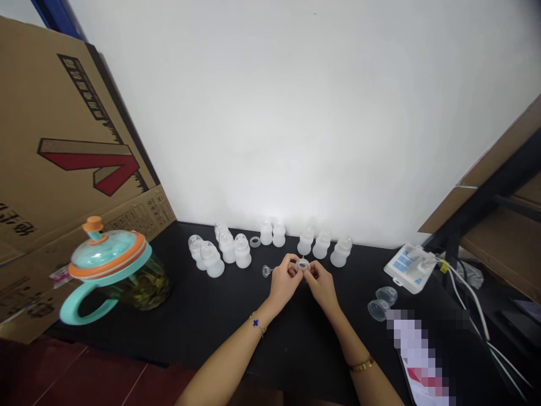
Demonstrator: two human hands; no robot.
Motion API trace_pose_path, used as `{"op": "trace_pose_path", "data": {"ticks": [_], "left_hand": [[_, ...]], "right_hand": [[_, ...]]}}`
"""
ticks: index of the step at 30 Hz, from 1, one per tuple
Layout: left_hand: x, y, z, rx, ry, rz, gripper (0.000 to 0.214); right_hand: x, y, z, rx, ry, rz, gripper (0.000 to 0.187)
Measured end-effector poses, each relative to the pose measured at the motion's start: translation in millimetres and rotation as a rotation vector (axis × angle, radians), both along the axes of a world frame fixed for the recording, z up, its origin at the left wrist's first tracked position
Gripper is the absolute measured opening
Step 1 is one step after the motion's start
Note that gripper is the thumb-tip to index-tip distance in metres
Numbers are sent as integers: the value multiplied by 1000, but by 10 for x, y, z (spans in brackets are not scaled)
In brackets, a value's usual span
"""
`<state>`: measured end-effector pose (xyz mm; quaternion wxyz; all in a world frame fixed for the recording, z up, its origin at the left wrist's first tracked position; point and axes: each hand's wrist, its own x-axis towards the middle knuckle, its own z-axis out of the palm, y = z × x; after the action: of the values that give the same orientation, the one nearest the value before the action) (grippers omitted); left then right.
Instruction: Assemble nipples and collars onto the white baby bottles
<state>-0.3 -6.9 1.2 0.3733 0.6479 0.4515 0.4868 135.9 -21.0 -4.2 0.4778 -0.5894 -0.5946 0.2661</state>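
Between my two hands is a translucent white bottle collar ring [302, 264], held up over the black table. My left hand [284, 279] pinches its left side and my right hand [321, 282] grips its right side, fingers closed on both. Whether a teat sits inside the ring is too small to tell. Just left of my left hand a clear bottle teat [266, 271] lies on its side. Another white collar ring [255, 242] lies farther back. Small baby bottles with clear caps stand in groups: several at left [227, 248], two at middle [278, 234], three at right [322, 245].
Two clear dome caps [379, 309] lie at right, near a partly blurred phone [422, 361]. Behind them sits a white power strip box [409, 268] with cables. A large teal-lidded jug [143, 282] stands left, beside a cardboard box [63, 141]. A white wall [296, 113] bounds the table's back.
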Motion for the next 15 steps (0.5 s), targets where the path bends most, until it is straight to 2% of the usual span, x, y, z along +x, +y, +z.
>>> {"op": "trace_pose_path", "data": {"ticks": [15], "left_hand": [[-1,13,-8,2,17,6,16]], "right_hand": [[-2,8,-22,4,0,-10,27]]}}
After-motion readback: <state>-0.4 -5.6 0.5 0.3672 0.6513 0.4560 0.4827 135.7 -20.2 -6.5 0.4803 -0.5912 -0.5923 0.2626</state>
